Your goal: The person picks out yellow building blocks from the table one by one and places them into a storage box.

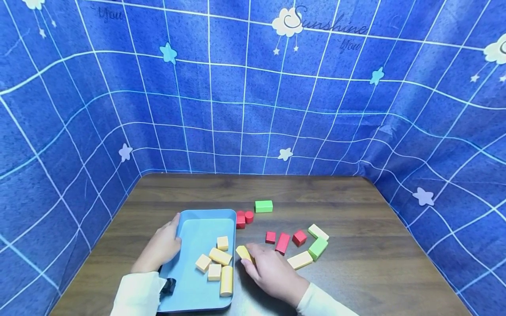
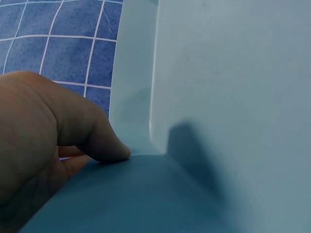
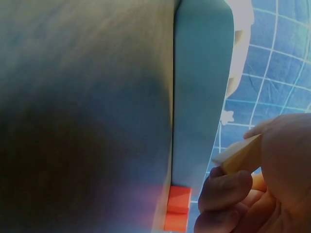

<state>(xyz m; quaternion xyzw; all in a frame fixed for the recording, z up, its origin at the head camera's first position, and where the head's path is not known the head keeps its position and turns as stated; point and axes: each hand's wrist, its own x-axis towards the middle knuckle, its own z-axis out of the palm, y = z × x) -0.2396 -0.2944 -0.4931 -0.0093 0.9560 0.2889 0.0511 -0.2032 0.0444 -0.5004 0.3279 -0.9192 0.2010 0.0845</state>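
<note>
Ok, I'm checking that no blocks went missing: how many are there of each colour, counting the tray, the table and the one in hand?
Yellow blocks: 8 (5 in the tray, 1 in the right hand, 2 on the table)
Red blocks: 5 (the cluster by the tray is hard to split)
Green blocks: 2
Total: 15

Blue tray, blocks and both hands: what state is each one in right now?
Blue tray: flat on table, holding five yellow blocks.
Left hand: gripping the tray's left rim.
Right hand: pinching a yellow block.
Yellow block: held beside the tray's right edge.
Red and green blocks: loose on table.
</note>
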